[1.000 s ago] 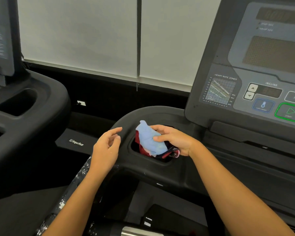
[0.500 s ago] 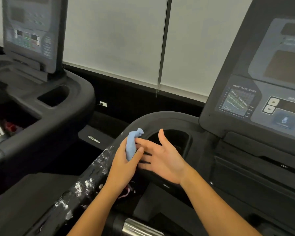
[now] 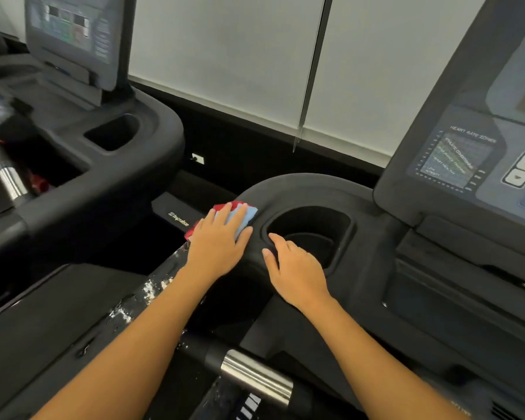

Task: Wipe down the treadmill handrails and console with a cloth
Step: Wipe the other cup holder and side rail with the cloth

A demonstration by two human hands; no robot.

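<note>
Left hand (image 3: 217, 242) presses cloth (image 3: 243, 218) on handrail (image 3: 288, 189); right hand (image 3: 296, 268) on cupholder rim (image 3: 347, 225)

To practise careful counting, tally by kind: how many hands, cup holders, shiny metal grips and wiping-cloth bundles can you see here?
Hands: 2, left hand and right hand
Cup holders: 2
Metal grips: 2
Cloth bundle: 1
Total: 7

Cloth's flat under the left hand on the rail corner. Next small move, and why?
Probably slide the left hand and cloth back along the handrail toward the body: straight fingers press the cloth flat on the curved corner, and white flecks cover the rail just behind it. The right hand rests on the cup holder rim, likely bracing.
</note>
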